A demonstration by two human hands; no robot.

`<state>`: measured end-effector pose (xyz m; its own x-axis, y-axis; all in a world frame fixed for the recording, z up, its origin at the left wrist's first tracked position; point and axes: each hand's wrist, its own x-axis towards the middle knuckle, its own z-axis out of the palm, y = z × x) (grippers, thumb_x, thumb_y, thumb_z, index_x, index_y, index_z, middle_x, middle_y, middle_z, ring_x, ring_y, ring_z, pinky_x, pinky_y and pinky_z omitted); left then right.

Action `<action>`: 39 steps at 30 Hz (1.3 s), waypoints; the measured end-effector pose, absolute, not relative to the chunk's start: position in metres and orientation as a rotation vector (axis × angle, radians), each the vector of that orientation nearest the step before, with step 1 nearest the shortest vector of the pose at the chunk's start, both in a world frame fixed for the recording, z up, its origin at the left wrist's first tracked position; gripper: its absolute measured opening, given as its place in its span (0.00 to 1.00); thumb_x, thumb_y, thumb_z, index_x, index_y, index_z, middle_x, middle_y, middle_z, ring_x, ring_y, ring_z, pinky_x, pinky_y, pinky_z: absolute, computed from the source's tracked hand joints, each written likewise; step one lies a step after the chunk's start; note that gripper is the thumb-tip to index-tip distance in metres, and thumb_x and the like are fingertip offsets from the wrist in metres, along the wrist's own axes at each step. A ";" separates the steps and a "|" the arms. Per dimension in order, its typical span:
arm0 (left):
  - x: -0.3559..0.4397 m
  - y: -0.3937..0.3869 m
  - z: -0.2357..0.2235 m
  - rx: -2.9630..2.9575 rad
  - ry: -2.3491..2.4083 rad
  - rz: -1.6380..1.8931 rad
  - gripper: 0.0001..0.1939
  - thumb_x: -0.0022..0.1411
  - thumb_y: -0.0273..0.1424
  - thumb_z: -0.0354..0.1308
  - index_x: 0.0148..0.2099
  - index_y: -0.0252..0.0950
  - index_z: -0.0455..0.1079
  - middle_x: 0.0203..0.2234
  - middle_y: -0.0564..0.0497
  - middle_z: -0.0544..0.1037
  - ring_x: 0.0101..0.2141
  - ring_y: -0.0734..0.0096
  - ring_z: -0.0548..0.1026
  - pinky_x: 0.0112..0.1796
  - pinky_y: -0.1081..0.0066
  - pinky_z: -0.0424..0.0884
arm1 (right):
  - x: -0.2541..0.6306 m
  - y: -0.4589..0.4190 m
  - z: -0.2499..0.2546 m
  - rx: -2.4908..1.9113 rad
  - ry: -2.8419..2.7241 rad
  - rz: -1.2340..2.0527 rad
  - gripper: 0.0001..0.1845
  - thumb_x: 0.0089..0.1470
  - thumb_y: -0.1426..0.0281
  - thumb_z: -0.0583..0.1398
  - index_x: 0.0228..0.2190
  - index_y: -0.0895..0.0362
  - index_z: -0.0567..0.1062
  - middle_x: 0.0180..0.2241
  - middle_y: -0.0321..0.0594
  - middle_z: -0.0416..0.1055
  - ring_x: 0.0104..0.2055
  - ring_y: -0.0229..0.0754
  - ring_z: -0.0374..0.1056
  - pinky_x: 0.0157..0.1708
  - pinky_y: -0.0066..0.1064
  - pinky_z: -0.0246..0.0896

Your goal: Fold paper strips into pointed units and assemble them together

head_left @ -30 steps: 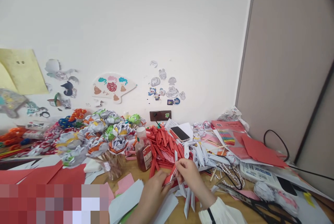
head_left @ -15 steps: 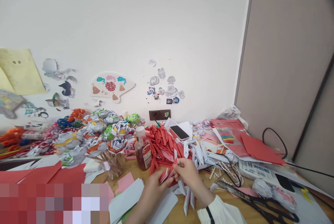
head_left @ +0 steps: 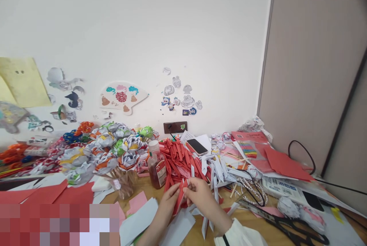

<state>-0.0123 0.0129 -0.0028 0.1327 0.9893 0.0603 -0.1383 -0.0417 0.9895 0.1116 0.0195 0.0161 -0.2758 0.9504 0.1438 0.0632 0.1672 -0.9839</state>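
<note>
Between my two hands is a narrow folded strip of red paper (head_left: 180, 201) with white edges. My left hand (head_left: 168, 204) is closed on its left side. The fingers of my right hand (head_left: 198, 194) pinch it near the top from the right. Just beyond my hands lies a heap of red folded paper strips (head_left: 179, 154). White folded paper strips (head_left: 219, 169) are piled to the right of it. White paper sheets (head_left: 140, 217) lie under and beside my left forearm.
A glass bottle (head_left: 157, 171) of dark red liquid stands left of the heap. Farther left are crumpled paper flowers (head_left: 114, 146) on sticks in a clear container. A phone (head_left: 197, 146) lies behind the heap. Black-handled scissors (head_left: 295, 225) and pearl strings (head_left: 255, 190) lie at right.
The red paper strip has turned from lying flatter to more upright. My hands have come closer together, the right one shifting slightly left and down.
</note>
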 end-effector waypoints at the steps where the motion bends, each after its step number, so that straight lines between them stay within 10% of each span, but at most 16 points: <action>1: -0.012 0.013 -0.004 1.173 0.954 1.213 0.18 0.46 0.43 0.57 0.34 0.34 0.71 0.19 0.52 0.74 0.22 0.70 0.69 0.27 0.71 0.64 | 0.109 0.019 0.015 -1.026 -1.549 1.202 0.04 0.43 0.71 0.55 0.21 0.58 0.65 0.13 0.28 0.61 0.14 0.32 0.59 0.16 0.22 0.55; 13: -0.009 0.009 -0.004 1.353 0.919 1.248 0.19 0.48 0.47 0.56 0.26 0.35 0.67 0.19 0.55 0.68 0.25 0.73 0.66 0.29 0.74 0.63 | 0.104 0.016 0.012 -1.074 -1.514 0.882 0.17 0.42 0.78 0.54 0.38 0.57 0.65 0.15 0.26 0.59 0.16 0.34 0.61 0.17 0.23 0.55; 26: -0.006 0.001 -0.002 1.662 1.174 1.020 0.17 0.55 0.45 0.49 0.32 0.36 0.65 0.16 0.57 0.69 0.14 0.76 0.63 0.19 0.76 0.56 | 0.114 0.026 0.015 -1.292 -1.363 1.055 0.07 0.34 0.80 0.52 0.17 0.56 0.59 0.09 0.24 0.57 0.10 0.31 0.55 0.11 0.21 0.46; 39: -0.006 -0.005 0.009 1.236 0.770 0.836 0.19 0.52 0.49 0.51 0.34 0.37 0.60 0.12 0.65 0.54 0.11 0.87 0.44 0.14 0.78 0.38 | 0.134 0.032 0.018 -0.987 -1.648 1.160 0.11 0.47 0.63 0.56 0.23 0.60 0.67 0.12 0.27 0.57 0.15 0.30 0.53 0.15 0.20 0.46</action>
<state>-0.0059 -0.0052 0.0089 0.4925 0.8689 -0.0497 -0.1211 0.1249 0.9848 0.1344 0.0322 0.0180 -0.3095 0.9285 0.2052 0.1202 0.2523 -0.9602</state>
